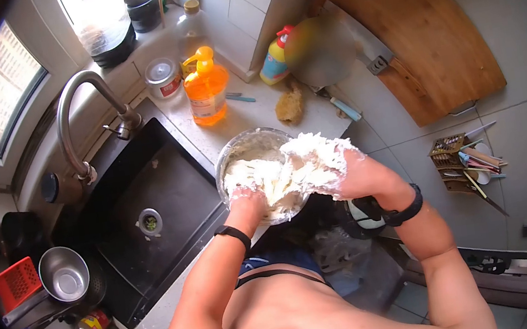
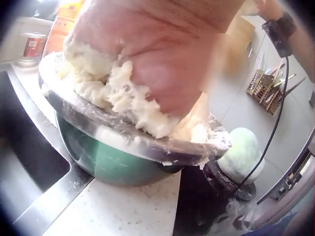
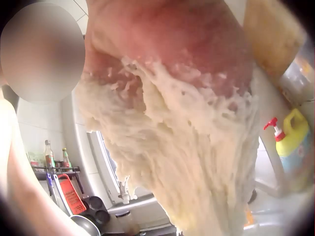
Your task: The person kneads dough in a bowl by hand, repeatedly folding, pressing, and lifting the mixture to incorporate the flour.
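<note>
Sticky pale dough (image 1: 278,174) stretches from a metal bowl (image 1: 252,140) up to my right hand (image 1: 360,174). Thick dough covers that hand's fingers, and in the right wrist view a long mass of dough (image 3: 182,147) hangs from its grip. My left hand (image 1: 248,207) is down in the bowl against the dough, its fingers buried, so I cannot tell how they lie. In the left wrist view, dough smears the heel of the left hand (image 2: 162,64) just over the bowl's rim. The bowl's outside is green (image 2: 123,162).
Left of the bowl is a black sink (image 1: 163,172) with a curved faucet (image 1: 78,116). Behind it stand an orange pump bottle (image 1: 206,88), a jar (image 1: 163,77) and a yellow spray bottle (image 1: 274,61). A sponge (image 1: 289,106) lies near the counter's corner. A cutting board (image 1: 419,28) is at the right.
</note>
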Tool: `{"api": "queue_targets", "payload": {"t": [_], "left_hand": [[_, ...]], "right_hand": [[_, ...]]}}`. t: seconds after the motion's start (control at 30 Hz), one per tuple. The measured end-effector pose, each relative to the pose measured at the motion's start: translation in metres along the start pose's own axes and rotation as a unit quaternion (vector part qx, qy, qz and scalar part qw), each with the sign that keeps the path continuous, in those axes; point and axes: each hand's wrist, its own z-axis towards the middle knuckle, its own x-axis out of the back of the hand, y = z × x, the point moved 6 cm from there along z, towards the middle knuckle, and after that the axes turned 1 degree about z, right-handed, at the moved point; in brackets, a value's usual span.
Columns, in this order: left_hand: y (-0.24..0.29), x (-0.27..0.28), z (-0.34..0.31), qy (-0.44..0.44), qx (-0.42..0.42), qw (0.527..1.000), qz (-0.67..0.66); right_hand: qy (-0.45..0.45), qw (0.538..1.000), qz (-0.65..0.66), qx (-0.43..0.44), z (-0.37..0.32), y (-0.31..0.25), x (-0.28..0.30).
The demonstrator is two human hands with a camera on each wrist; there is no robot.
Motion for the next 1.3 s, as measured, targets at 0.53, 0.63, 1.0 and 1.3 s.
{"api": "queue_targets", "payload": {"t": [0.53,0.63,1.0,1.3], "left_hand": [[-0.024,0.001,0.0,-0.058,-0.001,0.99,-0.126],[-0.022,-0.007,0.007,-0.109,-0.043,0.985,-0.128],[-0.02,-0.028,0.037,-0.088,-0.028,0.996,-0.004],[-0.028,-0.003,0.045,0.106,0.056,0.99,-0.07]], "right_hand": [[-0.258,0.94,-0.18,-0.135,0.055,0.223,-0.169],[-0.299,0.918,-0.197,-0.17,0.054,0.198,-0.156],[-0.214,0.934,-0.192,-0.211,0.079,0.165,-0.14],[-0.085,0.955,-0.088,-0.271,0.091,0.185,-0.135]]}}
